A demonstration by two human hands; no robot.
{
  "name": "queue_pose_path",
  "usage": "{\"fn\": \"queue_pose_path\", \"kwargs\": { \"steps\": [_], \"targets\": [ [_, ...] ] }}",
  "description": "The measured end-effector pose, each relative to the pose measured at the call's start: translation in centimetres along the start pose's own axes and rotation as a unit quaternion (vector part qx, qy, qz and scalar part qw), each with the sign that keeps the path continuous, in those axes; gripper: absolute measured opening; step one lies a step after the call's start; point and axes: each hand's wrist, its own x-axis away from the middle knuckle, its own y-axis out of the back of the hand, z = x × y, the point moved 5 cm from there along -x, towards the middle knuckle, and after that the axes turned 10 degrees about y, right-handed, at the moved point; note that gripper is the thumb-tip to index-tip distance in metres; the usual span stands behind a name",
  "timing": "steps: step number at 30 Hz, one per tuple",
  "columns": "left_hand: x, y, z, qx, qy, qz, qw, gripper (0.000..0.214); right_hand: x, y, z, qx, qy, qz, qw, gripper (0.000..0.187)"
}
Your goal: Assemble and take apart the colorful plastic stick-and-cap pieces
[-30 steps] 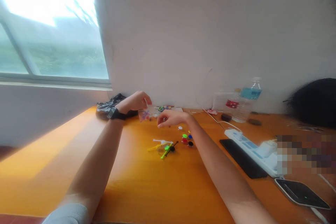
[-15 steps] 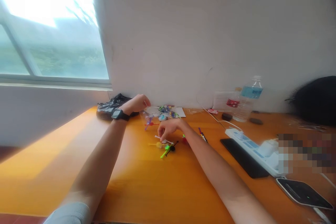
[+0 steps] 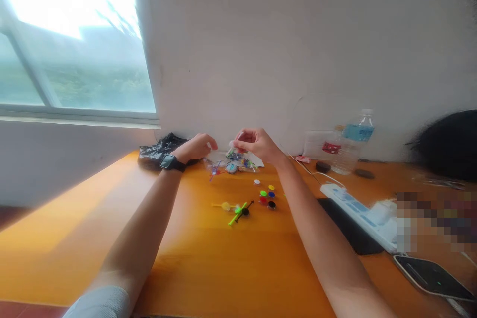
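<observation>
Held the white piece (image 3: 231, 146) in the right hand (image 3: 258, 145), fingertips closed on it, above the far side of the table (image 3: 208, 268). Had the left hand (image 3: 197, 147) curled, apart from the right hand, beside the black bag (image 3: 158, 153); could not tell whether holding anything. Found purple and red pieces (image 3: 213, 172) near the left hand. Nearer, found the yellow stick (image 3: 225, 206) left of the crossed green stick (image 3: 233, 219) and black stick (image 3: 245, 212). To their right, found six small coloured buttons (image 3: 263, 193). Farther right, found the power strip (image 3: 354, 211) beside the black pad (image 3: 346, 226).
</observation>
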Motion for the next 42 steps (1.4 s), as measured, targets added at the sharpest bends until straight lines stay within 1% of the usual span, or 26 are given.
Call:
{"fn": "queue_pose_path", "kwargs": {
  "steps": [1,3,6,10,14,16,19,22,24,26,29,30,31,32,34,35,36,37,38,39,41,42],
  "targets": [
    [0.0,0.0,-0.1,0.004,-0.003,0.003,1.0,0.034,-0.1,0.0,0.5,0.005,0.012,-0.029,0.999,0.037],
    [-0.1,-0.1,-0.2,0.011,-0.002,0.008,1.0,0.032,-0.3,-0.3,0.9,0.021,0.02,-0.057,0.998,0.038],
    [-0.2,-0.1,-0.3,0.022,-0.004,0.012,1.0,0.03,-0.5,-1.2,0.6,0.051,0.016,-0.053,0.997,0.039],
    [0.0,0.1,-1.0,0.028,-0.027,0.023,0.999,0.044,-0.6,-2.1,0.3,0.109,0.023,-0.016,0.994,0.033],
    [0.7,0.5,-2.3,0.044,-0.039,0.048,0.997,0.052,-0.4,-3.1,0.4,0.207,0.046,0.05,0.976,0.028],
    [1.1,0.8,-3.0,0.044,-0.043,0.054,0.997,0.05,-0.2,-3.5,0.4,0.254,0.04,0.082,0.963,0.025],
    [1.6,1.0,-3.7,0.036,-0.04,0.072,0.996,0.037,0.1,-4.1,0.5,0.316,0.012,0.131,0.94,0.019],
    [1.8,0.8,-3.7,0.044,-0.04,0.101,0.993,0.033,0.3,-4.7,0.6,0.34,-0.01,0.166,0.926,0.015],
    [1.7,0.6,-3.6,0.047,-0.048,0.108,0.992,0.032,0.3,-4.9,0.7,0.346,-0.007,0.174,0.922,0.015],
    [1.6,0.6,-3.4,0.038,-0.052,0.096,0.993,0.033,0.3,-4.9,0.8,0.369,-0.011,0.172,0.913,0.017],
    [1.4,0.7,-3.3,0.015,-0.044,0.07,0.996,0.035,0.3,-4.3,0.5,0.431,-0.046,0.162,0.887,0.022],
    [1.4,0.8,-3.2,0.007,-0.038,0.064,0.997,0.035,0.3,-4.0,0.4,0.442,-0.055,0.155,0.882,0.021],
    [1.4,0.9,-3.2,0.0,-0.031,0.059,0.998,0.035,0.3,-3.8,0.2,0.438,-0.061,0.152,0.884,0.02],
    [1.4,1.0,-3.2,-0.007,-0.024,0.056,0.998,0.035,0.3,-3.8,0.0,0.414,-0.065,0.158,0.894,0.018],
    [1.5,1.0,-3.1,-0.019,-0.006,0.052,0.998,0.038,0.5,-4.3,-1.0,0.329,-0.079,0.203,0.919,0.019],
    [1.5,1.0,-3.0,-0.022,0.001,0.053,0.998,0.039,0.8,-5.0,-1.8,0.281,-0.097,0.25,0.922,0.023],
    [1.4,0.9,-2.9,-0.023,0.004,0.056,0.998,0.041,1.3,-5.9,-2.6,0.24,-0.117,0.302,0.915,0.028],
    [1.4,0.8,-2.8,-0.022,0.003,0.059,0.998,0.043,1.9,-6.8,-3.6,0.212,-0.143,0.354,0.9,0.032],
    [1.3,0.6,-2.7,-0.02,-0.002,0.062,0.998,0.044,2.9,-7.9,-4.8,0.191,-0.185,0.434,0.861,0.033],
    [1.2,0.5,-2.6,-0.018,-0.008,0.067,0.998,0.045,3.5,-8.8,-5.8,0.179,-0.204,0.471,0.839,0.033],
    [1.0,0.1,-2.3,-0.015,-0.017,0.078,0.997,0.046,4.5,-10.3,-7.4,0.16,-0.225,0.517,0.81,0.031],
    [0.9,0.0,-2.0,-0.012,-0.018,0.083,0.996,0.046,4.7,-10.8,-7.9,0.15,-0.225,0.525,0.807,0.028]
  ]
}}
